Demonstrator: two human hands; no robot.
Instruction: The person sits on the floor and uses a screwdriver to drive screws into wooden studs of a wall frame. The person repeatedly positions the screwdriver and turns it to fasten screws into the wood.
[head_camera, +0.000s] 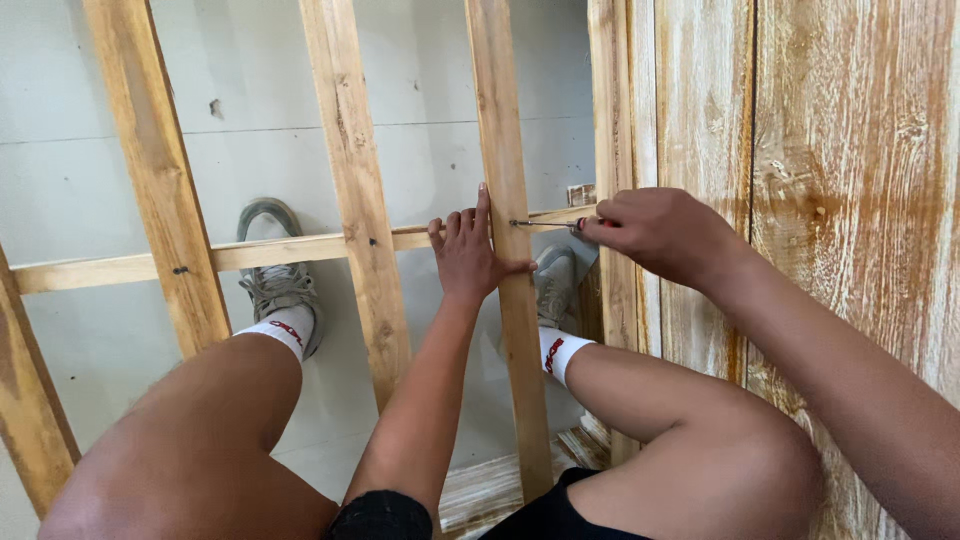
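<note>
Head view: a screw is being driven into a wooden frame.
Seated over the wooden frame (350, 215) lying on the floor (90, 180), the person seems mid-fastening where the thin crossbar (250, 255) meets an upright slat (505, 150); the next turn calls for steady pressure along the tool. Left hand (468, 258) lies open, fingers flat, bracing that joint. Right hand (655, 232) is clenched around a screwdriver (545, 224), its tip at the slat.

Pale yellow-brown wooden slats (505, 150), grey shoes (280, 285), white socks (283, 327) with red marks.
</note>
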